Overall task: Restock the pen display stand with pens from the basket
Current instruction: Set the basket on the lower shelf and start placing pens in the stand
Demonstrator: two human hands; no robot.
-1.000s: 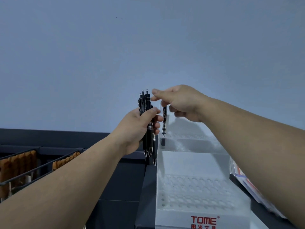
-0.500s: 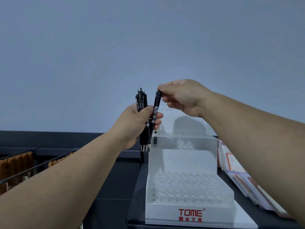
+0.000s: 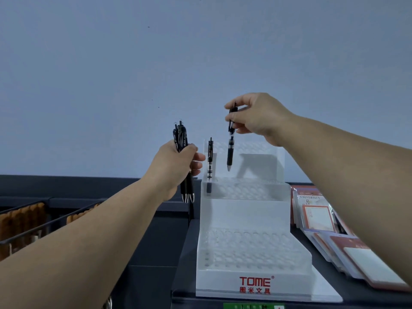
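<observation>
One head-camera view takes in the whole scene. The left hand (image 3: pixel 176 166) is raised just left of the display stand (image 3: pixel 245 215), fingers and thumb curled round a bundle of black pens (image 3: pixel 181 139). The bundle's clickers point up and its silver tips poke out below the fist. The right hand (image 3: pixel 256 119) is higher and further right, pinching a single black pen (image 3: pixel 230 152) near its top between thumb and fingertips. That pen hangs tip down, nearly upright, above the stand's middle tier, with its tip clear of the holes. Just to its left a standing pen (image 3: pixel 209 161) sits upright in a hole at the left end of that tier, apart from both hands. The stand is frosted white, stepped in three tiers of small holes, with red TOME lettering on its front, and it rests on a dark counter (image 3: pixel 156 241). Right of the stand, wrapped notepad packets (image 3: pixel 316 217) lie overlapping, one printed UNIVERSITY. At far left, wire baskets (image 3: pixel 33 226) hold brown items too dim to identify. A plain bluish wall (image 3: pixel 133 63) fills the upper half.
</observation>
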